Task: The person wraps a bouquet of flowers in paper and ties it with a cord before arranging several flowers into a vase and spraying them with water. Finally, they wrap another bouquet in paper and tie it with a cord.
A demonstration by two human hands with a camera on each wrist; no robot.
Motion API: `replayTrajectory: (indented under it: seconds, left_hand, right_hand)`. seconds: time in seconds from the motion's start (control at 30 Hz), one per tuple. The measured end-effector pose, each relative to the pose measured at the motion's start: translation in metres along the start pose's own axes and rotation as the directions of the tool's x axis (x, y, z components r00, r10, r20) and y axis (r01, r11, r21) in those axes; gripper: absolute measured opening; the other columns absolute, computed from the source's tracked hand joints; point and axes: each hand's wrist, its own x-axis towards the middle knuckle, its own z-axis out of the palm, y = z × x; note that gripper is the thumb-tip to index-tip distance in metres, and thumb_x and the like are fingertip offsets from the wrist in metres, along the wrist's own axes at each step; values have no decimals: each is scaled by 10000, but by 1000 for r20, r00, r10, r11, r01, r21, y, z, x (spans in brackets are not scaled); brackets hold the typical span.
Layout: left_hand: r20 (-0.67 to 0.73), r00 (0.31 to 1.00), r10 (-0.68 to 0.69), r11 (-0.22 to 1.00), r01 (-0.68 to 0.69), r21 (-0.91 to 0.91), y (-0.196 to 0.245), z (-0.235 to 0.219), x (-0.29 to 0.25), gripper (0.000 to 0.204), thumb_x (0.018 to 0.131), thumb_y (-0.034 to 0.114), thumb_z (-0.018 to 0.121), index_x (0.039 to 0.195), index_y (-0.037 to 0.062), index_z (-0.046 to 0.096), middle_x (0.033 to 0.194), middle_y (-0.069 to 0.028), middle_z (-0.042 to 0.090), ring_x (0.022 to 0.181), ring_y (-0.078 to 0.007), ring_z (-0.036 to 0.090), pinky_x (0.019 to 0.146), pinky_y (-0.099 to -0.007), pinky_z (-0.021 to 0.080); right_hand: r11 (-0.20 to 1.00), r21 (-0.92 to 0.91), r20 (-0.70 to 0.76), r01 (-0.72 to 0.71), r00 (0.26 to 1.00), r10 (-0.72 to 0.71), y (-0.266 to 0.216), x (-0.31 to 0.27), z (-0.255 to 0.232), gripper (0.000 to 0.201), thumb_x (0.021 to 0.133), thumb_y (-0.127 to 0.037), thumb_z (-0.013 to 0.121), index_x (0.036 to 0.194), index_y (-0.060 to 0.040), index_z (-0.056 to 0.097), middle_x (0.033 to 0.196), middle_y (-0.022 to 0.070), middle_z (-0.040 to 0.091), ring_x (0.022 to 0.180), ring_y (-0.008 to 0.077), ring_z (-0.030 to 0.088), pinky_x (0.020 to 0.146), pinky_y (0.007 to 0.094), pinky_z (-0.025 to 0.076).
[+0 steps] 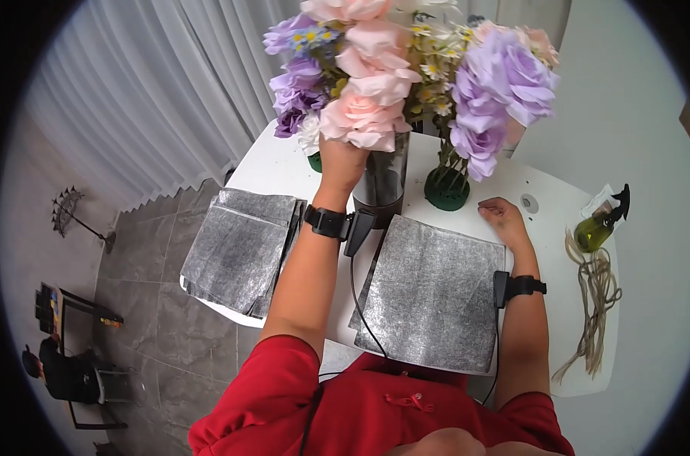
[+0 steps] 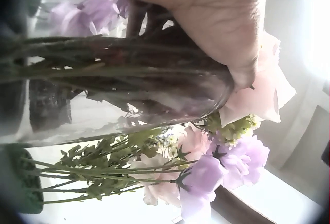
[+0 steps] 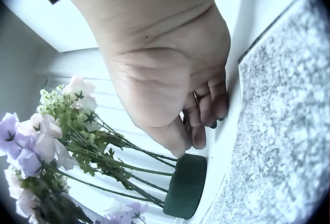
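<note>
My left hand (image 1: 343, 163) grips the upper part of a tall glass vase (image 1: 390, 173) with stems inside, just below large pink roses (image 1: 366, 118). The left wrist view shows this hand (image 2: 211, 18) wrapped round the clear vase (image 2: 154, 92) near its rim; some fingers are hidden behind it. My right hand (image 1: 506, 220) rests on the white table with loosely curled fingers, holding nothing. Beside it stands a round green foam base (image 1: 446, 190) with purple roses (image 1: 504, 76). In the right wrist view the thumb side of the hand (image 3: 165, 80) is close to the green base (image 3: 186, 185).
Grey speckled sheets lie in two stacks, one at the left (image 1: 238, 247) and one before me (image 1: 436, 292). To the right are a green spray bottle (image 1: 594, 232) and a bundle of cords (image 1: 592, 304). A seated person (image 1: 65, 370) is at the far left.
</note>
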Motion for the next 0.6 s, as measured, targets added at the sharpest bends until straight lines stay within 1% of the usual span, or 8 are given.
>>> replayTrajectory:
  seconds: [0.1,0.17,0.23,0.27,0.37,0.5,0.53,0.6]
  left_hand:
    - [50,998,-36,998,33,61,4,-3,0,315,735,113,721,1006,8,599,954,-96,642,877,-228,619,791,-319,476]
    - [26,999,-37,998,35,44,1,2,4,387,705,125,746,1035,7,581,991,-108,632,900,-248,615,814,-329,469]
    - [49,989,-136,984,129,125,-10,0,5,470,682,151,768,1075,7,553,1031,-121,617,929,-259,605,844,-338,458]
    - [55,989,-140,988,136,74,-5,0,6,544,657,158,785,1108,3,523,1063,-131,600,960,-272,595,865,-345,449]
    - [83,993,-89,995,85,59,1,-4,6,543,649,148,788,1098,2,520,1053,-130,598,969,-274,589,868,-344,449]
    - [41,999,-5,998,2,66,-1,1,4,579,638,164,798,1107,1,501,1057,-127,597,958,-280,595,868,-346,450]
    - [80,996,44,987,-55,149,-2,-1,4,632,622,173,812,1131,8,475,1055,-130,597,952,-288,599,860,-359,457]
    - [39,999,6,995,-10,98,0,0,3,664,614,179,819,1148,13,461,1051,-131,597,953,-292,599,855,-367,460]
  right_hand:
    - [999,-22,50,-29,998,30,-4,-1,3,203,822,-127,679,984,-7,656,848,64,654,775,133,579,725,255,467]
    - [999,-45,78,-19,997,22,-6,-2,7,202,823,-129,678,986,-11,658,850,57,654,774,129,572,726,254,465]
    - [998,-64,120,-17,992,24,-4,-6,10,201,824,-131,677,987,-14,660,852,49,654,772,125,565,728,252,462]
    - [995,-95,126,-17,992,29,-4,-6,9,202,824,-132,677,988,-16,660,857,42,655,772,122,557,731,252,460]
    - [992,-124,135,-20,990,37,-4,-5,9,203,824,-137,678,990,-21,662,865,30,657,771,116,542,736,250,456]
    - [993,-115,137,-18,990,34,-6,-7,8,197,826,-142,679,989,-32,664,875,26,660,781,110,544,746,252,454]
    - [992,-123,138,-14,990,31,-8,-7,8,197,826,-142,679,989,-32,664,875,26,660,781,110,544,746,252,454]
    - [990,-126,128,-57,989,73,-19,-8,7,173,821,-139,674,963,-40,670,873,48,662,787,132,566,750,263,460]
